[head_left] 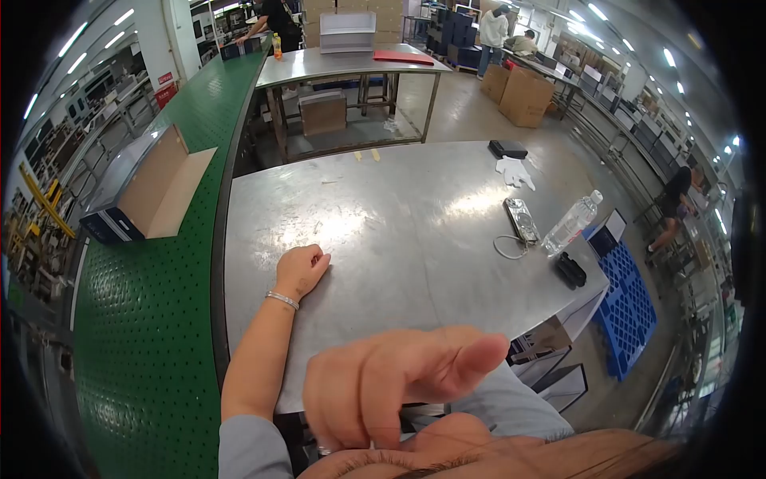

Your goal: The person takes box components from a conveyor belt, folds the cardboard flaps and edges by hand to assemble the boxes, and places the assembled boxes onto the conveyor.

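Observation:
My left hand (303, 269) rests on the metal table (383, 279) near its left side, its fingers curled in a loose fist with nothing visible in them. A bracelet (282, 299) circles that wrist. Large and close to the camera, my right hand (391, 383) is raised above the table's near edge. Several of its fingers bend downward, while one digit stretches to the right, apart from the others. No object shows in it. At the table's right are a metallic device with a loop (521, 221), a clear bottle (573, 223) and a black object (570, 271).
An open box (144, 191) lies on the green perforated surface (152, 295) at left. White gloves (515, 172) and a black box (507, 149) lie at the table's far right. A blue pallet (626, 307) stands on the floor. Other people are farther back and at right.

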